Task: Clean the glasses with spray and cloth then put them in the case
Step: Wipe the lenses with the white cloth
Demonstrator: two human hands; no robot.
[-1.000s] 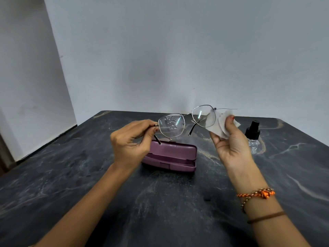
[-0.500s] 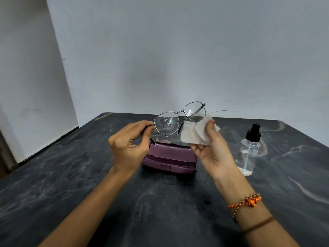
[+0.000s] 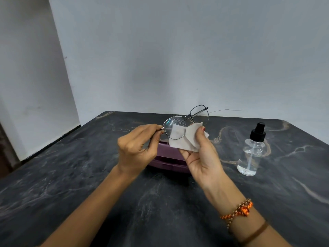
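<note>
Thin metal-framed glasses (image 3: pixel 185 120) hang in the air above the table, with droplets on the nearer lens. My left hand (image 3: pixel 137 148) pinches them at the left hinge. My right hand (image 3: pixel 203 157) holds a small pale cloth (image 3: pixel 185 138) between thumb and fingers, and the cloth lies against the nearer lens. A purple case (image 3: pixel 167 159) lies shut on the table right below both hands, largely hidden by them. A clear spray bottle (image 3: pixel 252 152) with a black pump top stands upright to the right.
The dark marbled table (image 3: pixel 89 184) runs back to a pale wall; its left edge borders a drop toward the floor. A thin thread or wire (image 3: pixel 226 110) shows near the table's far edge.
My right hand has carried the cloth leftward from the far lens onto the droplet-covered near lens. The glasses have turned a little, and the left hand keeps its pinch.
</note>
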